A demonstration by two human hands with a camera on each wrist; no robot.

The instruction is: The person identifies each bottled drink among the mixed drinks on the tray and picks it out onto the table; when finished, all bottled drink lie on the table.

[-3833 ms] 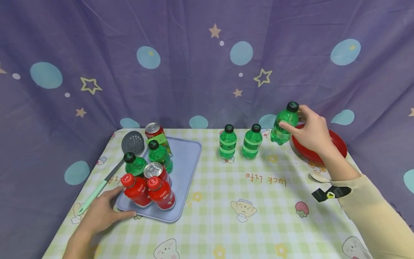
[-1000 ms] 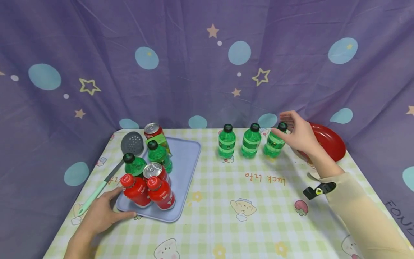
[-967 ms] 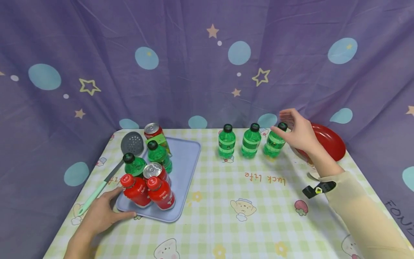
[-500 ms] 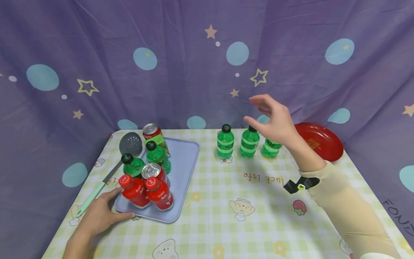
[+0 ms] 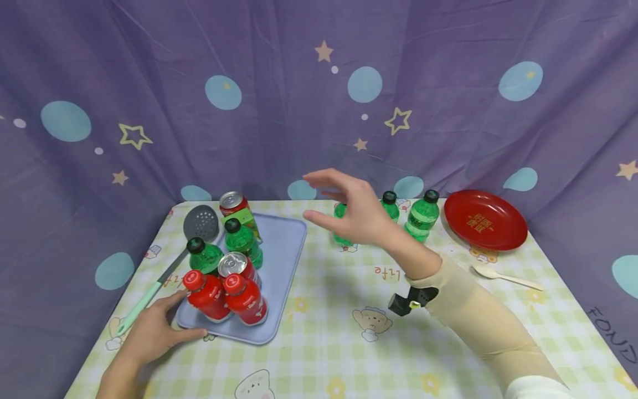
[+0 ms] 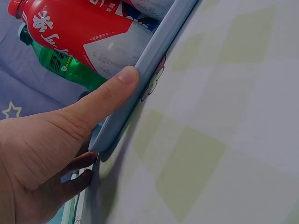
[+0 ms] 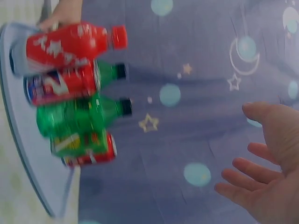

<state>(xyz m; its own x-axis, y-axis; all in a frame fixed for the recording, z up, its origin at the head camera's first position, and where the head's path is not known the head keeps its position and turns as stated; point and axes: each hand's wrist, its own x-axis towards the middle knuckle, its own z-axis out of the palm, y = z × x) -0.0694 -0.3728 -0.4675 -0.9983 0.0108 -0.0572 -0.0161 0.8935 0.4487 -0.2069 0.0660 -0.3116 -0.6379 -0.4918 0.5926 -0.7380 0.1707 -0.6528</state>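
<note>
My left hand (image 5: 158, 330) lies on the table at the near left corner of the blue tray (image 5: 282, 250). Its thumb (image 6: 108, 93) lies straight against the tray rim (image 6: 161, 49), the other fingers beside the corner. The tray holds two red bottles (image 5: 208, 288), two cans (image 5: 237, 264), two green bottles (image 5: 242, 239) and a green carton (image 5: 247, 217). My right hand (image 5: 345, 208) hovers open and empty above the table middle, right of the tray. Three green bottles (image 5: 422, 215) stand in a row at the back, and the hand partly hides the leftmost.
A red plate (image 5: 485, 220) sits at the back right with a pale spoon (image 5: 504, 276) in front of it. A slotted spatula (image 5: 201, 222) with a mint handle lies left of the tray. A purple curtain hangs close behind the table.
My right hand let go of the third green bottle, which now stands in the back row. It swung left across the table, open. The left hand has stayed at the tray corner.
</note>
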